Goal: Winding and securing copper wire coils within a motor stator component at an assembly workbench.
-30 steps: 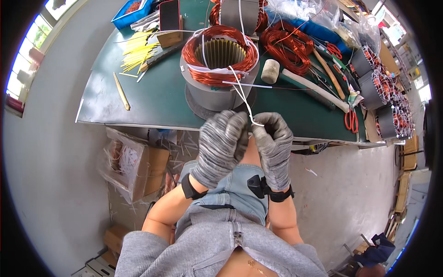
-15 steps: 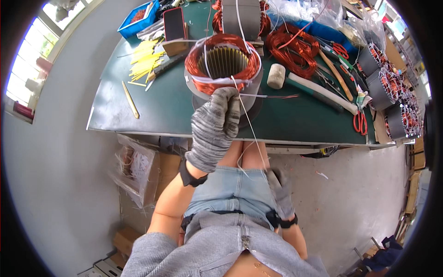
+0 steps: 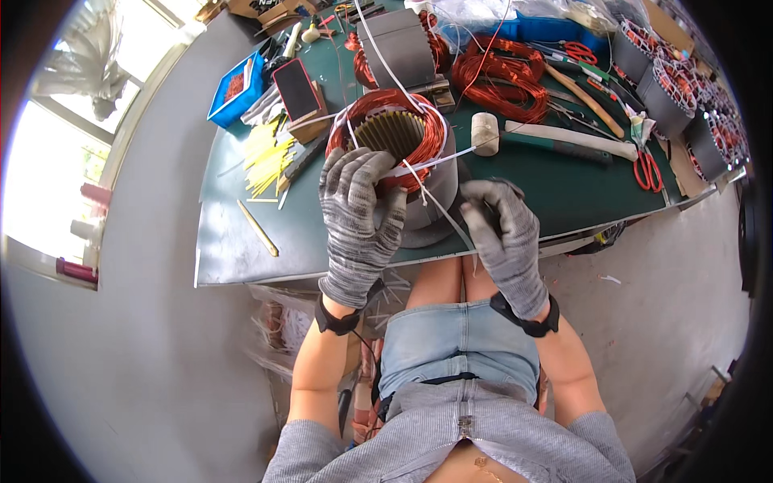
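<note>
A stator [image 3: 439, 197] with copper winding [image 3: 435, 133] stands near the table's front edge. My gloved left hand [image 3: 354, 221] rests against the winding's near left side, fingers bent over the rim and thumb apart; I see nothing gripped in it. From the front of the winding a white lacing cord [image 3: 441, 207] slants down toward the table edge. A white sleeved lead [image 3: 447, 158] sticks out to the right. Just right of the stator, my gloved right hand [image 3: 511, 245] is raised beside the cord, fingers loosely curled with a gap to the thumb.
A white-headed mallet [image 3: 485, 134] lies to the right, near red-handled scissors [image 3: 646, 171] and a copper wire coil [image 3: 503, 84]. Another stator [image 3: 398, 48] stands behind. Leftward are yellow strips [image 3: 266, 157], a phone [image 3: 296, 88], a blue tray [image 3: 235, 88] and a pointed stick [image 3: 258, 228].
My right hand has risen from beside my lap to the stator's right. My left hand has shifted left and loosened from its pinch at the front. The view has turned.
</note>
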A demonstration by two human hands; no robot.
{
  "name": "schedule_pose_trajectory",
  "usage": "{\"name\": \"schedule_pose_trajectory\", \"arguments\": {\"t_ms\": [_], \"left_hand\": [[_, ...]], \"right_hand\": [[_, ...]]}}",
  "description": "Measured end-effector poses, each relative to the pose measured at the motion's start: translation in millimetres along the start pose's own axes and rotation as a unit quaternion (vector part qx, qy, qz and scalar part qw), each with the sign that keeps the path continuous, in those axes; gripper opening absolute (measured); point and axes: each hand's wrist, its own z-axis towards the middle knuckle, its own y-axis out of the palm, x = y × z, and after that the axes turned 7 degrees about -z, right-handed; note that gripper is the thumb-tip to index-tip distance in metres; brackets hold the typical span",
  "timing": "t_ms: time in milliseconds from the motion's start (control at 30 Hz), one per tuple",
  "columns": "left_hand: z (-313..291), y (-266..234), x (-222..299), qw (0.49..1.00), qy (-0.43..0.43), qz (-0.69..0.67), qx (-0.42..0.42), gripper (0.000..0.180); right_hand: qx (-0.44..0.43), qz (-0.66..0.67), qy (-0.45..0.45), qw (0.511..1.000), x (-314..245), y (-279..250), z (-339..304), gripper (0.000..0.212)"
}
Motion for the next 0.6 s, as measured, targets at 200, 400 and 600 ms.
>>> {"name": "schedule_pose_trajectory", "arguments": {"t_ms": [200,400,600], "left_hand": [[5,-9,-4,0.998,-0.031,-0.048,-0.020,0.019],[15,-20,1,0.990,-0.077,-0.088,-0.075,0.018],[13,-17,-3,0.997,0.003,-0.034,-0.066,0.017]], "right_hand": [[-0.005,0.267,0.095,0.959,-5,34,22,0.027],[-0.026,0.288,0.141,0.947,-7,38,30,0.017],[-0.051,0.274,0.182,0.943,-11,34,34,0.012]]}}
